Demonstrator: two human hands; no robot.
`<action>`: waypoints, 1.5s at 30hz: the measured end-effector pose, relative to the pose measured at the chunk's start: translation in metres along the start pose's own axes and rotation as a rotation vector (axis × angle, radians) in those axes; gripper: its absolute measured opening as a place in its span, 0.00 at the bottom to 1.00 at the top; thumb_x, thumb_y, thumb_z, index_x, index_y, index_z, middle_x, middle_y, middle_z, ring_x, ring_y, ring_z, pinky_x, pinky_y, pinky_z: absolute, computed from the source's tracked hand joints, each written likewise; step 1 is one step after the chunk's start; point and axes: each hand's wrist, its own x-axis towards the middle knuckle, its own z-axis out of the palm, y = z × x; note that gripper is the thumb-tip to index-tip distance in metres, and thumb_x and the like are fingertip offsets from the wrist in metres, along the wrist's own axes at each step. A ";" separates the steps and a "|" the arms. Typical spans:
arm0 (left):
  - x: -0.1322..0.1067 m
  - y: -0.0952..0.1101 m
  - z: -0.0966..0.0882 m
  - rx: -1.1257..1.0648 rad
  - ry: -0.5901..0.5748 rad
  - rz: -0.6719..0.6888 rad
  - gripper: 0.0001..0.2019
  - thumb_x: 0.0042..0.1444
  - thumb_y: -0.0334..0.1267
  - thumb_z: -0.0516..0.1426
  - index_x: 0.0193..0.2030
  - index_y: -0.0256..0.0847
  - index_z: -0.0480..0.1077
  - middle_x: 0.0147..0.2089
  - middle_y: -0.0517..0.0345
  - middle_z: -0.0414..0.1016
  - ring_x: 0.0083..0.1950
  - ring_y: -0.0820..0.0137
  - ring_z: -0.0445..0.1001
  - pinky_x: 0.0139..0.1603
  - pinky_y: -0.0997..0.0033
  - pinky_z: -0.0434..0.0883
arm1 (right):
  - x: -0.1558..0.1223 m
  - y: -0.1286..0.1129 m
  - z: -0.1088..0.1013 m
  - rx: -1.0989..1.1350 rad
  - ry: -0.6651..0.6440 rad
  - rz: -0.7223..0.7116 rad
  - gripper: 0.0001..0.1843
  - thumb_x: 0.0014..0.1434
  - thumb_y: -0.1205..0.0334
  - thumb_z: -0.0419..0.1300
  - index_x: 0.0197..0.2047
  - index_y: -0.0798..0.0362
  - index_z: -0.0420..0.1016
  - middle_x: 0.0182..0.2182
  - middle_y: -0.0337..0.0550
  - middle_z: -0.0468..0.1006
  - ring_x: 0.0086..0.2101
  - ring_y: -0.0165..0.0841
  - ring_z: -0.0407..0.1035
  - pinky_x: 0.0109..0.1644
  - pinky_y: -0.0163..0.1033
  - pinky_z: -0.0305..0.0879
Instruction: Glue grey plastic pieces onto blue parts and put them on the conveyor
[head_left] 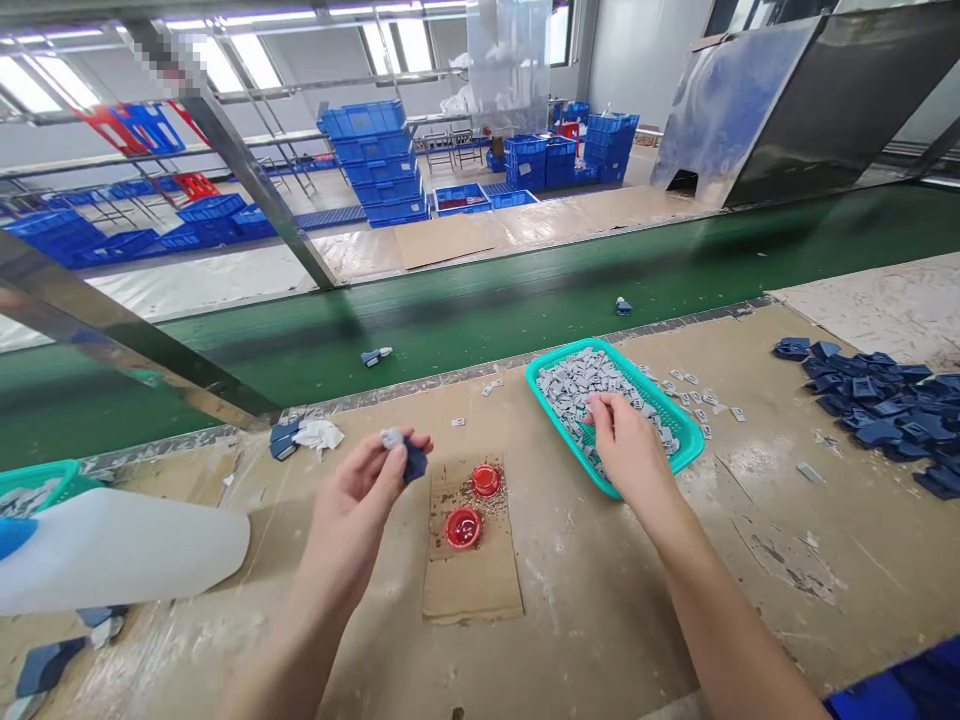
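Observation:
My left hand (352,500) is closed around a dark blue plastic part (415,462) with a pale grey end, held above the table. Over a turquoise basket (551,428) my right hand (628,447) has its thumb and fingers pinched together. Whatever is between those fingertips is too small to make out against the many small grey plastic pieces (585,375) in the basket. Between my hands lies a strip of cardboard (472,592). On it sit a red cap (487,481) and a red cup with liquid (463,529).
A green conveyor belt (465,320) runs behind the table, carrying two blue-and-grey parts. Dark blue parts (877,395) are heaped at right. A white bottle (150,545) lies at left, near a crumpled white cloth (319,434). A metal post (247,180) rises at upper left.

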 end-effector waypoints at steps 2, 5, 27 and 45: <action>-0.023 -0.002 -0.007 -0.130 0.114 -0.076 0.16 0.52 0.42 0.61 0.48 0.41 0.72 0.47 0.52 0.76 0.52 0.65 0.73 0.53 0.71 0.70 | -0.003 0.001 0.001 0.106 0.013 -0.046 0.16 0.66 0.56 0.45 0.44 0.52 0.71 0.30 0.44 0.77 0.31 0.38 0.70 0.33 0.38 0.60; -0.047 -0.009 -0.009 -0.268 0.285 -0.149 0.16 0.49 0.41 0.63 0.45 0.40 0.74 0.46 0.53 0.77 0.50 0.65 0.74 0.50 0.74 0.73 | -0.008 0.000 0.004 0.320 -0.039 -0.107 0.17 0.65 0.52 0.47 0.43 0.52 0.72 0.26 0.41 0.74 0.27 0.34 0.68 0.30 0.36 0.61; -0.085 -0.035 0.006 -0.423 0.300 -0.289 0.19 0.48 0.43 0.64 0.47 0.40 0.74 0.46 0.53 0.77 0.49 0.68 0.74 0.48 0.78 0.72 | -0.048 -0.024 0.035 0.868 -0.763 0.064 0.16 0.59 0.50 0.59 0.34 0.55 0.73 0.28 0.39 0.73 0.27 0.27 0.68 0.31 0.32 0.64; -0.088 -0.039 0.003 -0.409 0.316 -0.200 0.15 0.41 0.38 0.68 0.38 0.39 0.75 0.40 0.52 0.79 0.45 0.65 0.77 0.44 0.74 0.74 | -0.052 -0.027 0.042 0.841 -0.583 0.134 0.18 0.46 0.53 0.70 0.36 0.57 0.78 0.31 0.48 0.81 0.36 0.37 0.75 0.39 0.38 0.71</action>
